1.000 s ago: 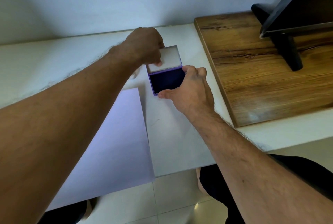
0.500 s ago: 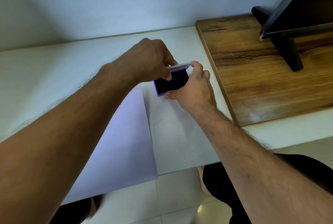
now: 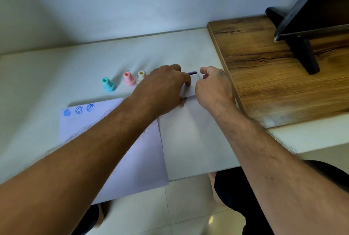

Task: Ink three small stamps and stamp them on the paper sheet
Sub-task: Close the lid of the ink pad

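Progress: you are looking at three blue stamp prints point(image 3: 79, 110) sitting along the top left edge of the paper sheet point(image 3: 132, 151); by that, the stamping is looking done.
Stamps: the teal stamp point(image 3: 108, 84), pink stamp point(image 3: 129, 78) and cream stamp point(image 3: 141, 75) are standing upright on the desk point(image 3: 47, 76), just beyond the sheet.
Ink pad: its white lid point(image 3: 189, 88) is lying nearly flat over the purple base.
Hands: your left hand point(image 3: 166, 85) and right hand point(image 3: 214, 87) are both pinching the case edges.
Left: you are probably only pressing it shut.
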A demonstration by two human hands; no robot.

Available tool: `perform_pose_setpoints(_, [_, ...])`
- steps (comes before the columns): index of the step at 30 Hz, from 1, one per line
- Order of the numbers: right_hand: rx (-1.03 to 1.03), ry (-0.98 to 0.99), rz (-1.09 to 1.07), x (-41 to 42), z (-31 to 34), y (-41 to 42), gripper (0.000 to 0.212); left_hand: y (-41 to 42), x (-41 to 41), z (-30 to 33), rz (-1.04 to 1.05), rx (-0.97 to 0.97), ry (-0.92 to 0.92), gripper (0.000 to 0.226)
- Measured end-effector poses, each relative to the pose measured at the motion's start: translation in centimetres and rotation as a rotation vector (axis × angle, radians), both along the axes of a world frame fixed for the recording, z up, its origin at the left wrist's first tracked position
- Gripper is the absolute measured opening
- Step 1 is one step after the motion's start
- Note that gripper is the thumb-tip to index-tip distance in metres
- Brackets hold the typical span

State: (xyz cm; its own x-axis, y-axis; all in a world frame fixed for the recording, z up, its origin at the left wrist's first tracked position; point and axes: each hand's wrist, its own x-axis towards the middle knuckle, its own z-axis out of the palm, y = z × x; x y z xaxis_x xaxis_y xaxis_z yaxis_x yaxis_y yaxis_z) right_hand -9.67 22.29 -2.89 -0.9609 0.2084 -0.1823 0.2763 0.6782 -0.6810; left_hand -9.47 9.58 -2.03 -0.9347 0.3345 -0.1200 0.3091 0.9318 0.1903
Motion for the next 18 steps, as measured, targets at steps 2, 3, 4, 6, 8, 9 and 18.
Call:
perform_pose_setpoints(2, [0.012,-0.002,0.003,0.0,0.0,-0.1,0.045,0.0,-0.1,-0.3,0.006,0.008,0.008,0.051])
perform_pose_setpoints(3, [0.017,0.000,0.004,0.0,0.0,-0.1,0.046,0.0,-0.2,-0.4,0.015,0.015,0.021,0.054])
perform_pose_setpoints(4, [0.022,0.002,0.005,0.0,0.0,-0.1,0.047,0.0,-0.3,-0.5,0.030,0.025,0.029,0.059])
perform_pose_setpoints(6, [0.043,0.017,0.008,0.1,-0.3,0.0,0.050,-0.1,-0.4,-0.7,0.070,0.026,0.004,0.067])
perform_pose_setpoints(8, [0.069,0.037,0.009,0.1,-0.7,0.0,0.049,0.0,-0.5,-0.8,0.099,0.005,-0.032,0.068])
perform_pose_setpoints(9, [0.077,0.045,0.012,0.1,-0.9,0.0,0.048,0.0,-0.5,-0.8,0.106,0.001,-0.039,0.067])
perform_pose_setpoints(18, [0.124,0.068,0.074,-0.4,-2.0,0.1,0.048,0.7,-1.1,-0.3,0.164,-0.015,-0.066,0.060])
